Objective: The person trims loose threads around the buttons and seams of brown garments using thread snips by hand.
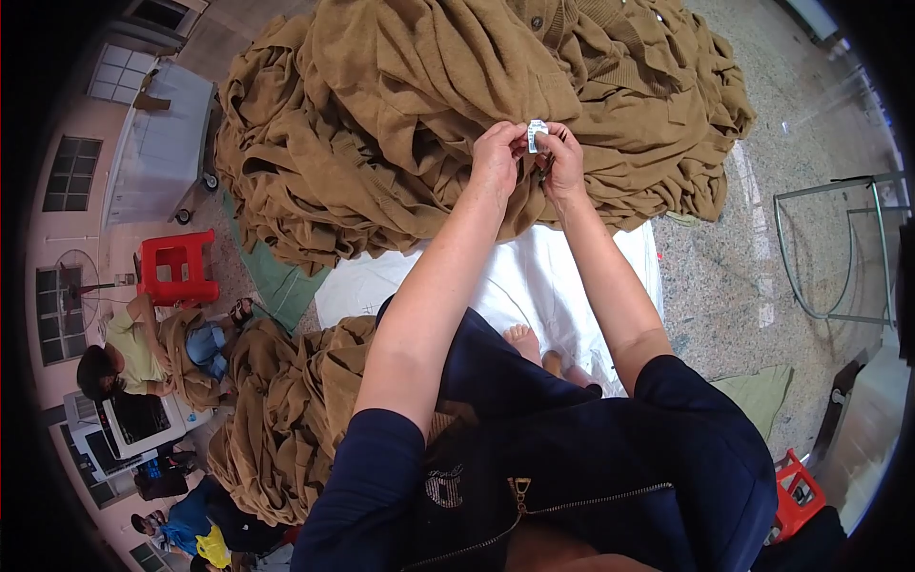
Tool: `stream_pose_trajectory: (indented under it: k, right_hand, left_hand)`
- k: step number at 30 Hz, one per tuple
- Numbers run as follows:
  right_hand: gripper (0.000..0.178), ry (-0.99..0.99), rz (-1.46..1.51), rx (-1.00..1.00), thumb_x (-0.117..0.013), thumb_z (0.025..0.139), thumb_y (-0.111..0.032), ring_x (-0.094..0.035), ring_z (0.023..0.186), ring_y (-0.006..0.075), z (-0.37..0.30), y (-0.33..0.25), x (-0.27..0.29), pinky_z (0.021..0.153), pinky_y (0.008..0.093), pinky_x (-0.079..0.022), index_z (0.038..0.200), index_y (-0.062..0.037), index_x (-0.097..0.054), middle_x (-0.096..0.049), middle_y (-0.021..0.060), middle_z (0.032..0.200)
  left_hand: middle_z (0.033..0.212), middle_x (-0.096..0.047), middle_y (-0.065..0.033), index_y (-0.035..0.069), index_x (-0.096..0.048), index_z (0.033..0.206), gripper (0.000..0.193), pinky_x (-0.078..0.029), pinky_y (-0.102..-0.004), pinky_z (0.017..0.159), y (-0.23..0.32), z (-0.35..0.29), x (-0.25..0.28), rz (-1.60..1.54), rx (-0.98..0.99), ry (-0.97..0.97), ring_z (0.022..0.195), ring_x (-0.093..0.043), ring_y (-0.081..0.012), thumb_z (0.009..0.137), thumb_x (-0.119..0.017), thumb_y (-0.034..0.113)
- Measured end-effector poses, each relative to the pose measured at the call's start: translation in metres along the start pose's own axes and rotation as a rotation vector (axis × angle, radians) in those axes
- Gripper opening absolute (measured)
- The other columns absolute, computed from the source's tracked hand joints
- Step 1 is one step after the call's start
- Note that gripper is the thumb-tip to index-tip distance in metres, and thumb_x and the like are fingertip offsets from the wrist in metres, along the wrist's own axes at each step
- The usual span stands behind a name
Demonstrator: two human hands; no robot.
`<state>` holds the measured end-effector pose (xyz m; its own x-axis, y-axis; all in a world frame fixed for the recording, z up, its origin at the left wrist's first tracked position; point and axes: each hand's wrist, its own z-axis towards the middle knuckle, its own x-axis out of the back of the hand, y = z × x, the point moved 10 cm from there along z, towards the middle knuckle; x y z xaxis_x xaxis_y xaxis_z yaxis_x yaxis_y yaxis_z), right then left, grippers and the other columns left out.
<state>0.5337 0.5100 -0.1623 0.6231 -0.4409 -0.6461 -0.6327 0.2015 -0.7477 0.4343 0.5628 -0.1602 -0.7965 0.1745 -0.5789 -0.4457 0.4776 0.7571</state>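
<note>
Both my arms reach forward over a large pile of brown knitted garments (429, 67), cardigans by the buttons and ribbing. Between my hands is a small white label (537, 139) with print on it. My left hand (497, 154) pinches its left edge with thumb and fingertips. From the other side my right hand (564, 160) grips the label, thumb in front. Something small and dark (546, 172) shows under the right hand's fingers; its kind I cannot make out. Whether the label is attached to a garment is hidden.
A white sheet (610, 257) lies under the pile. A second brown heap (286, 410) is at my left. Beyond it sits a person (143, 348) with a brown garment, near a red stool (178, 267) and a wheeled white cart (157, 143). A metal frame (843, 253) stands right.
</note>
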Motion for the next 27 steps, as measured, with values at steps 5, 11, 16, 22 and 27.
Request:
stream_pose_trajectory:
  k: [5, 11, 16, 22, 27]
  right_hand:
    - [0.006, -0.01, 0.02, 0.016, -0.061, 0.087, -0.013, -0.052, 0.061, 0.0037, 0.003, -0.003, 0.0, 0.051, 0.017, -0.037, 0.087, -0.0074, -0.059, -0.061, -0.0026, 0.075]
    - [0.007, -0.031, 0.011, 0.028, -0.06, 0.088, -0.014, -0.05, 0.058, 0.0027, 0.006, 0.003, 0.006, 0.049, 0.0171, -0.036, 0.086, -0.008, -0.059, -0.06, -0.0038, 0.074]
    - [0.007, -0.019, 0.02, 0.024, -0.061, 0.088, -0.015, -0.05, 0.058, 0.0024, 0.002, 0.005, 0.004, 0.049, 0.0169, -0.035, 0.086, -0.0083, -0.06, -0.06, -0.0046, 0.074]
    - [0.007, -0.005, -0.006, 0.034, -0.06, 0.088, -0.015, -0.049, 0.058, 0.002, 0.002, 0.004, 0.008, 0.049, 0.0168, -0.035, 0.086, -0.0087, -0.06, -0.059, -0.0052, 0.074]
    - [0.007, -0.007, 0.004, 0.024, -0.06, 0.088, -0.015, -0.048, 0.057, 0.0018, 0.0, 0.005, 0.005, 0.049, 0.0168, -0.034, 0.086, -0.0087, -0.06, -0.059, -0.0055, 0.073]
  left_hand:
    - [0.075, -0.059, 0.0002, 0.009, -0.057, 0.075, 0.009, -0.041, -0.0261, 0.069, 0.0, -0.001, 0.0, 0.035, -0.012, -0.004, 0.072, -0.055, -0.0114, 0.083, -0.06, 0.005]
    - [0.077, -0.059, 0.0004, 0.009, -0.057, 0.078, 0.007, -0.041, -0.0263, 0.069, -0.001, -0.001, 0.002, 0.025, -0.015, 0.007, 0.073, -0.055, -0.0113, 0.083, -0.06, 0.006]
    - [0.078, -0.059, 0.0, 0.009, -0.057, 0.078, 0.007, -0.039, -0.0257, 0.069, 0.0, -0.001, 0.006, 0.028, -0.021, 0.011, 0.074, -0.056, -0.0115, 0.083, -0.06, 0.006]
    - [0.072, -0.057, 0.0009, 0.008, -0.057, 0.073, 0.01, -0.041, -0.0224, 0.063, 0.001, -0.006, 0.003, -0.012, -0.025, 0.059, 0.066, -0.054, -0.0095, 0.081, -0.061, 0.003]
    - [0.079, -0.059, -0.0001, 0.009, -0.057, 0.079, 0.007, -0.038, -0.0249, 0.068, -0.001, -0.004, 0.007, 0.006, -0.016, 0.031, 0.074, -0.056, -0.0116, 0.082, -0.061, 0.004]
